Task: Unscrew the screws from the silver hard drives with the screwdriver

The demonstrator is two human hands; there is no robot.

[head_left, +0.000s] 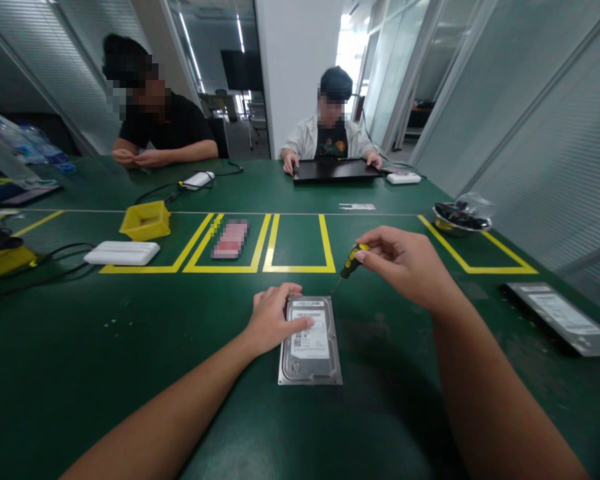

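Observation:
A silver hard drive (312, 347) with a white label lies flat on the green table. My left hand (275, 320) grips it at the far left, the thumb across the label and the fingers around the edge. In my right hand (405, 267) is a screwdriver (351, 262) with a yellow and black handle, pinched between thumb and fingers. It slants down, its thin tip close to the drive's far right corner. Whether the tip touches a screw there is too small to tell.
A second hard drive (563, 317) lies at the right. Beyond are a yellow bin (146, 221), a phone (231, 239), a white power strip (122, 253) with cables and a bowl of dark items (461, 217). Across the table sit two people; one holds a black panel (336, 170).

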